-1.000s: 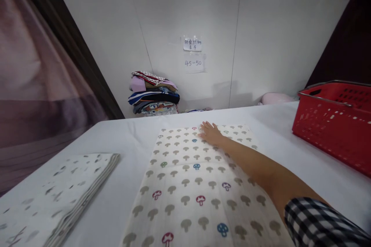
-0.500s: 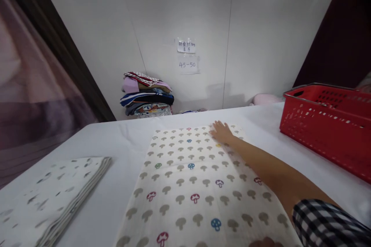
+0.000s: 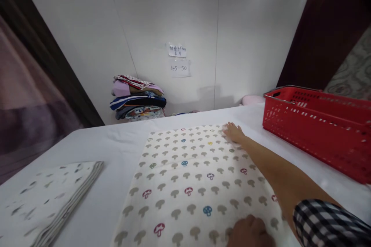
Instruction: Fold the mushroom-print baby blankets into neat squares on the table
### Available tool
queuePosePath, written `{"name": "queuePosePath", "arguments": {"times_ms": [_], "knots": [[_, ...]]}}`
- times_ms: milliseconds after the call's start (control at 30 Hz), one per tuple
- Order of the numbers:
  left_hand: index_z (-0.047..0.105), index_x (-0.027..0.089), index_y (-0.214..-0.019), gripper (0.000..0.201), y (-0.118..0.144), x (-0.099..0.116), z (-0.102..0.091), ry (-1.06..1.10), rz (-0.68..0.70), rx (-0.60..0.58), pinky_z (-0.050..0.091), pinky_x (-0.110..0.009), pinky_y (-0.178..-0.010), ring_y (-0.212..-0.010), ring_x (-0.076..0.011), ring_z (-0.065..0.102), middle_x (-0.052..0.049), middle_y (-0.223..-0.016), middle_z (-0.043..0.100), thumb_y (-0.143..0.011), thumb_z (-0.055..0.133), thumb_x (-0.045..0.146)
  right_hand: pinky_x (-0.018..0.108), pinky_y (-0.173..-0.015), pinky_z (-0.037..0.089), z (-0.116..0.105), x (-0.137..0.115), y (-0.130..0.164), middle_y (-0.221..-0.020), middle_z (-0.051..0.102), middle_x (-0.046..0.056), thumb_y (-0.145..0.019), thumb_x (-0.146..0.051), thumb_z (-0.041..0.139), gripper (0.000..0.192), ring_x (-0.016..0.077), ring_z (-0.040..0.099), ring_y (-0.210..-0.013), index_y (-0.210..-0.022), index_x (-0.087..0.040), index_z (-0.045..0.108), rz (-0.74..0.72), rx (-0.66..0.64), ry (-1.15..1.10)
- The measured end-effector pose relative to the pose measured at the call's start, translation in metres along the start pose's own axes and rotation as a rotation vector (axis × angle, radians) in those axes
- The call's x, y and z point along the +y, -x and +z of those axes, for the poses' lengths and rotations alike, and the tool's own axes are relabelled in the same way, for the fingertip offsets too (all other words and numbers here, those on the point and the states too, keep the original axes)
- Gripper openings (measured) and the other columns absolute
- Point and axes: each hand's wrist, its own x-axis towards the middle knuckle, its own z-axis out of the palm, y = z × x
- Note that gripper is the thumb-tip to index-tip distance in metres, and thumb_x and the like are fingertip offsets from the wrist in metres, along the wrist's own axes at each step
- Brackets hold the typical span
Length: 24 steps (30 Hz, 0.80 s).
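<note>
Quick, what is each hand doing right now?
Right hand: open, flat on the far right corner of the mushroom-print cloth.
Left hand: resting on the cloth's near edge, partly out of frame; cannot tell whether open or shut.

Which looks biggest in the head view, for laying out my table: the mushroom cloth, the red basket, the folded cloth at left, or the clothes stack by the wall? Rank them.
1. mushroom cloth
2. red basket, partly cut off
3. folded cloth, also cut off, so close to the basket
4. clothes stack, smallest, though farthest away
</note>
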Motion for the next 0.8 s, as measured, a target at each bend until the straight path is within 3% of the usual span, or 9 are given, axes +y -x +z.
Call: {"name": "queuePosePath", "arguments": {"times_ms": [100, 167, 300, 433, 533, 667, 800], "knots": [[0.061, 0.034, -0.081, 0.016, 0.010, 0.010, 0.001, -0.185, -0.038, 0.160, 0.042, -0.043, -0.056, -0.088, -0.0291, 0.055, -0.010, -0.083, 0.056, -0.068, 0.054, 0.028, 0.049, -0.109, 0.020, -0.008, 0.020, 0.034, -0.149, 0.030, 0.011, -0.092, -0.042, 0.037, 0.048, 0.0268, 0.021, -0.139, -0.135, -0.022, 0.044, -0.022, -0.008, -0.059], [0.058, 0.028, -0.082, 0.012, 0.019, 0.018, -0.005, -0.259, 0.045, 0.183, 0.045, -0.042, -0.065, -0.091, -0.0258, 0.054, -0.009, -0.091, 0.058, -0.070, 0.053, 0.028, 0.046, -0.109, 0.026, -0.010, 0.030, 0.065, -0.145, 0.038, 0.011, -0.090, -0.042, 0.042, 0.047, 0.0267, 0.030, -0.135, -0.132, -0.021, 0.048, -0.018, -0.027, -0.105], [0.057, 0.025, -0.081, 0.010, 0.029, 0.031, -0.019, -0.331, 0.072, 0.194, 0.046, -0.040, -0.069, -0.091, -0.0243, 0.053, -0.008, -0.093, 0.058, -0.073, 0.051, 0.023, 0.040, -0.109, 0.029, -0.014, 0.034, 0.154, -0.145, 0.037, 0.012, -0.092, -0.041, 0.034, 0.051, 0.0239, 0.029, -0.136, -0.133, -0.014, 0.047, 0.002, 0.056, -0.252], [0.061, 0.022, -0.088, 0.019, 0.033, 0.041, -0.028, -0.340, 0.055, 0.203, 0.046, -0.037, -0.077, -0.094, -0.0229, 0.054, -0.007, -0.096, 0.060, -0.074, 0.049, 0.016, 0.039, -0.102, 0.039, -0.021, 0.022, 0.258, -0.125, 0.060, 0.005, -0.092, -0.041, 0.035, 0.040, 0.0221, 0.052, -0.118, -0.118, -0.023, 0.061, -0.194, 0.017, -0.671], [0.062, 0.020, -0.093, 0.022, 0.035, 0.046, -0.031, -0.370, 0.055, 0.243, 0.045, -0.034, -0.082, -0.094, -0.0206, 0.055, -0.006, -0.098, 0.062, -0.078, 0.047, 0.014, 0.044, -0.101, 0.039, -0.020, 0.009, 0.315, -0.117, 0.063, 0.004, -0.086, -0.029, 0.045, 0.038, 0.0223, 0.056, -0.111, -0.122, -0.028, 0.057, -0.365, -0.013, -0.668], [0.059, 0.017, -0.098, 0.020, 0.038, 0.050, -0.031, -0.436, 0.014, 0.312, 0.046, -0.034, -0.083, -0.092, -0.0203, 0.058, -0.007, -0.098, 0.064, -0.083, 0.045, 0.017, 0.047, -0.101, 0.037, -0.008, -0.007, 0.343, -0.119, 0.061, 0.007, -0.073, -0.012, 0.051, 0.057, 0.0238, 0.053, -0.111, -0.128, -0.027, 0.050, -0.502, 0.039, -0.402], [0.056, 0.017, -0.102, 0.021, 0.039, 0.058, -0.028, -0.504, -0.067, 0.347, 0.047, -0.034, -0.081, -0.091, -0.0204, 0.059, -0.007, -0.098, 0.065, -0.085, 0.044, 0.018, 0.041, -0.090, 0.044, 0.005, -0.018, 0.339, -0.105, 0.063, 0.009, -0.077, -0.010, 0.049, 0.040, 0.0225, 0.056, -0.100, -0.114, -0.021, 0.058, -0.455, 0.139, -0.270]]}}
